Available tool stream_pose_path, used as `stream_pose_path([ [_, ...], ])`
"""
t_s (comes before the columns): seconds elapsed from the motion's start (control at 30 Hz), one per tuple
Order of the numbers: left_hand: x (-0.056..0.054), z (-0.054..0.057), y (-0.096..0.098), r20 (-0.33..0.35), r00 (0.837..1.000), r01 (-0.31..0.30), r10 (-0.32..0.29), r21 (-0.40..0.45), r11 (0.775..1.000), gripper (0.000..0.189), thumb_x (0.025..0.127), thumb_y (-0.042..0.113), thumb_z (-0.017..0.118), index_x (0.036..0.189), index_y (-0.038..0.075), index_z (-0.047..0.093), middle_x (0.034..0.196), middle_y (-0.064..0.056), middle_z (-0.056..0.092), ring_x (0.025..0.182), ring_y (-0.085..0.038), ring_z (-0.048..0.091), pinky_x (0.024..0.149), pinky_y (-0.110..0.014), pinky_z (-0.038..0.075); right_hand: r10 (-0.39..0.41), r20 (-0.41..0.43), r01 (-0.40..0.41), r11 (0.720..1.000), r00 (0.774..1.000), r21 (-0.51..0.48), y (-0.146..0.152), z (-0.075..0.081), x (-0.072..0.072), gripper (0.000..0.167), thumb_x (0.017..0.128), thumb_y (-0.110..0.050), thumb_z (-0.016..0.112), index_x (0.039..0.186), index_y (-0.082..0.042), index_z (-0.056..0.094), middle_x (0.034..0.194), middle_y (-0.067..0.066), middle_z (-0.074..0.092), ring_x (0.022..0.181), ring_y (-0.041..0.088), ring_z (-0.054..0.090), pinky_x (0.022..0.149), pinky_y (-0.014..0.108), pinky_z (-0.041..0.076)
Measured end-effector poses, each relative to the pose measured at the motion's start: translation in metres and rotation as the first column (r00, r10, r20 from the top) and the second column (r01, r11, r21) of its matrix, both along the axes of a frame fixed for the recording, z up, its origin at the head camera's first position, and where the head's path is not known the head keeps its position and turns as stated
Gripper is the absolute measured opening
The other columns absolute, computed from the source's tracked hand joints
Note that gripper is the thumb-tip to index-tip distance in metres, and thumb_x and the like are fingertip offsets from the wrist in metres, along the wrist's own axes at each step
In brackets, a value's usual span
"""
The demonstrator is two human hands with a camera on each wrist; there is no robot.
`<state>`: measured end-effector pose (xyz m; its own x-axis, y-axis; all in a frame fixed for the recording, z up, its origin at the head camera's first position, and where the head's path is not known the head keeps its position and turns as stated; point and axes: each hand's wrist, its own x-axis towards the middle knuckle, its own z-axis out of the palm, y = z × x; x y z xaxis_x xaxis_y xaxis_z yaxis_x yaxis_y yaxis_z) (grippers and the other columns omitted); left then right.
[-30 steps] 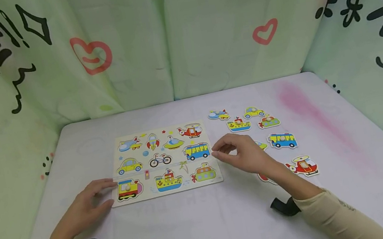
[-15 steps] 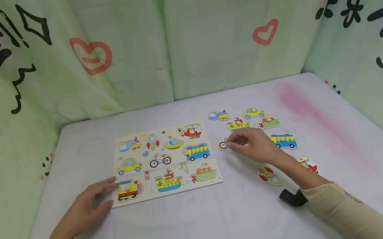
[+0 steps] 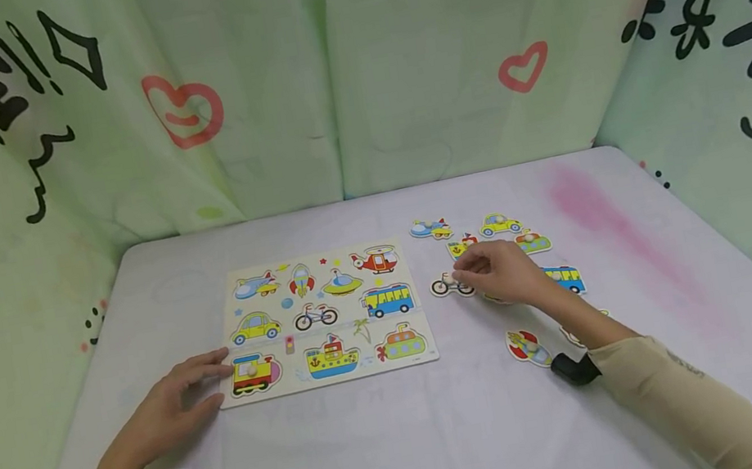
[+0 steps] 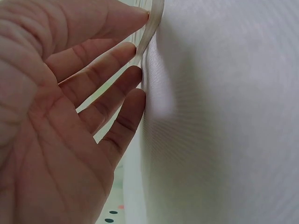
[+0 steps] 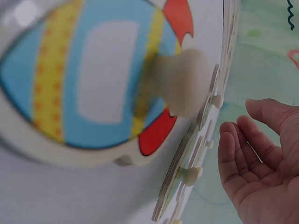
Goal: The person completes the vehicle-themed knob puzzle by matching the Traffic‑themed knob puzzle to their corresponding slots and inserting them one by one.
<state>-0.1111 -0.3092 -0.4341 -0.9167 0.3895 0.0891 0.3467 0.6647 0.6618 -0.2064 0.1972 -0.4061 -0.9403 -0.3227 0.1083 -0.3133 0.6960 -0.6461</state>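
Observation:
A pale puzzle board [image 3: 358,374] printed with vehicles lies on the white table. My left hand [image 3: 168,402] rests at its left edge; in the left wrist view, thumb and fingertips touch the board's edge [image 4: 152,28]. The train [image 3: 253,374] sits at the board's near left corner. To the right of the board, my right hand [image 3: 505,272] reaches over a bicycle piece [image 3: 441,287], fingertips at its right end. In the right wrist view, that hand's thumb and fingers stand apart with nothing visible between them. Part of a yellow-green piece is hidden beneath it.
Around the right hand lie loose knobbed pieces: an airplane [image 3: 431,229], a car [image 3: 500,224], a ship [image 3: 460,246], a submarine [image 3: 533,243], a bus [image 3: 566,279] and a rocket [image 3: 528,348]. The right forearm mostly covers a helicopter piece. Green curtains [image 3: 398,98] hang behind the table.
My right hand has moved rightward from the board's right edge, uncovering the bicycle piece. The rocket piece has come into fuller view, while the helicopter is now mostly covered. The left hand stays put.

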Motion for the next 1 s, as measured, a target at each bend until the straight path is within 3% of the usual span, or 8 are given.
stream_pose_path([
  [0.03,0.0,0.0,0.0,0.008,1.0,-0.003,0.003,-0.003,1.0,0.038,0.088,-0.002,0.075,0.124,0.009,0.07,0.147,-0.018,0.056,0.135,-0.043,0.047,0.1,0.001,0.022,0.004,-0.003,-0.004,1.0,1.0,0.01,0.0,-0.001,-0.001,0.013,0.094,-0.013,0.074,0.1,-0.002,0.075,0.092,0.007,0.075,0.083,0.021,0.071,0.078,0.035,0.058],
  [0.17,0.001,0.001,0.0,0.009,1.0,-0.004,0.004,-0.009,1.0,0.038,0.088,-0.001,0.076,0.124,0.009,0.07,0.147,-0.018,0.056,0.135,-0.043,0.047,0.1,0.001,0.022,0.015,0.008,-0.016,0.998,1.0,0.056,-0.002,-0.002,-0.006,0.014,0.093,-0.013,0.075,0.102,-0.001,0.075,0.093,0.008,0.075,0.086,0.022,0.071,0.081,0.039,0.058],
  [0.27,0.001,0.0,0.0,-0.011,1.0,0.002,-0.002,-0.006,1.0,0.037,0.087,-0.001,0.076,0.123,0.009,0.071,0.146,-0.018,0.057,0.135,-0.034,0.049,0.1,0.001,0.022,0.022,0.02,-0.024,0.996,1.0,0.086,-0.003,-0.003,-0.01,0.015,0.093,-0.013,0.075,0.103,-0.002,0.074,0.094,0.007,0.074,0.089,0.023,0.07,0.084,0.042,0.058],
  [0.4,0.001,0.0,0.0,-0.028,1.0,0.011,-0.011,0.005,1.0,0.036,0.088,-0.001,0.075,0.122,0.01,0.071,0.145,-0.018,0.057,0.135,-0.012,0.048,0.101,0.002,0.022,0.036,0.028,-0.038,0.995,0.999,0.091,-0.004,-0.002,-0.014,0.016,0.092,-0.012,0.076,0.104,-0.002,0.074,0.094,0.007,0.074,0.089,0.023,0.07,0.084,0.043,0.058],
  [0.47,0.001,0.001,0.001,-0.025,1.0,0.013,-0.013,0.01,1.0,0.036,0.088,0.0,0.075,0.122,0.01,0.07,0.145,-0.018,0.057,0.135,-0.01,0.047,0.101,0.002,0.021,0.048,0.029,-0.051,0.995,0.998,0.089,-0.004,-0.001,-0.015,0.016,0.091,-0.012,0.076,0.103,-0.001,0.074,0.094,0.007,0.074,0.088,0.023,0.07,0.083,0.042,0.058],
  [0.7,0.001,0.005,0.003,0.019,1.0,0.002,-0.002,0.004,1.0,0.036,0.089,0.0,0.074,0.123,0.009,0.07,0.148,-0.018,0.055,0.136,-0.044,0.045,0.1,0.002,0.019,0.12,0.027,-0.122,0.989,0.992,0.082,-0.006,-0.003,-0.021,0.014,0.089,-0.007,0.078,0.1,0.0,0.074,0.089,0.006,0.073,0.081,0.018,0.069,0.076,0.034,0.057],
  [1.0,0.001,0.005,0.002,0.038,0.999,-0.008,0.008,-0.009,1.0,0.036,0.09,0.002,0.074,0.124,0.01,0.07,0.149,-0.018,0.053,0.139,-0.044,0.044,0.099,0.002,0.017,0.141,0.048,-0.144,0.987,0.989,0.074,-0.009,-0.005,-0.024,0.008,0.088,-0.004,0.077,0.096,-0.004,0.074,0.087,0.002,0.072,0.08,0.016,0.065,0.074,0.03,0.054],
])
